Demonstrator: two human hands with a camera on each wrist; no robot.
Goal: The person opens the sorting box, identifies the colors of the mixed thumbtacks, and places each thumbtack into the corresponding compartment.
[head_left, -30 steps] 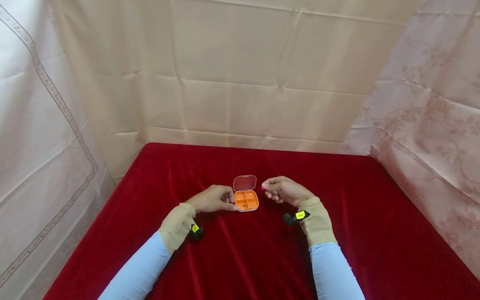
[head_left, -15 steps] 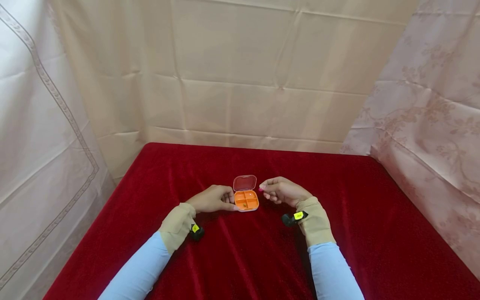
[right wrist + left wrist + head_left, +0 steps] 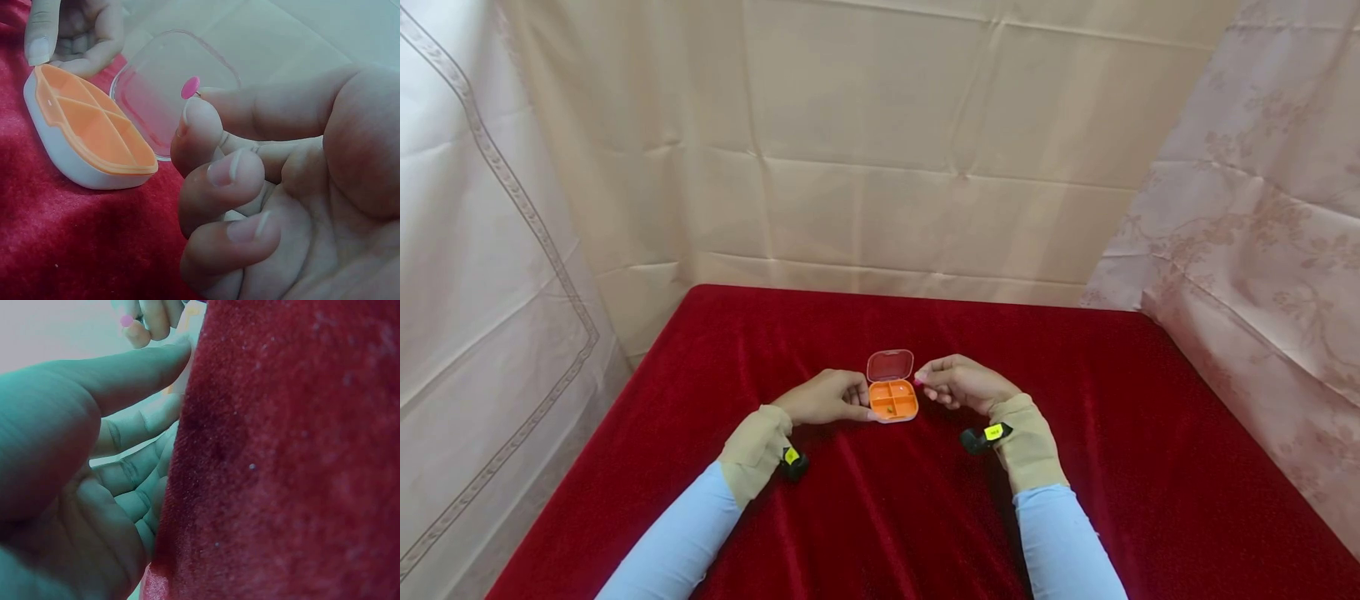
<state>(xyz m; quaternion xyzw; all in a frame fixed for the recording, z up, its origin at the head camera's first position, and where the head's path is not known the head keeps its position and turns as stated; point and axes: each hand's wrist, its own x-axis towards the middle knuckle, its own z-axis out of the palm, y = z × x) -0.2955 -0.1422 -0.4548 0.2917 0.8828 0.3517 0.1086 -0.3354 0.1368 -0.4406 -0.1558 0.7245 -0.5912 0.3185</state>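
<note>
A small pill box [image 3: 904, 407] with a white base and an orange four-way insert sits on the red cloth. Its clear lid [image 3: 890, 365] is raised at the back. My left hand [image 3: 826, 397] grips the box's left side, thumb at the near corner and fingers along the side. A tiny gold-coloured bit [image 3: 890, 410] lies in the near left compartment. Just right of the box, my right hand [image 3: 967, 383] pinches a pink thumbtack [image 3: 191, 87] between thumb and index finger. Its round flat head faces the lid, and a sliver of the pin shows at the fingertips.
Dark red velvet cloth [image 3: 760, 333] covers the table. A beige curtain [image 3: 880, 167] hangs behind it, with pale patterned curtains at the left and right. Each wrist wears a small black camera on a beige band.
My right hand has moved slightly left, bringing the pink thumbtack closer to the box's right edge. The left hand and the box have stayed put.
</note>
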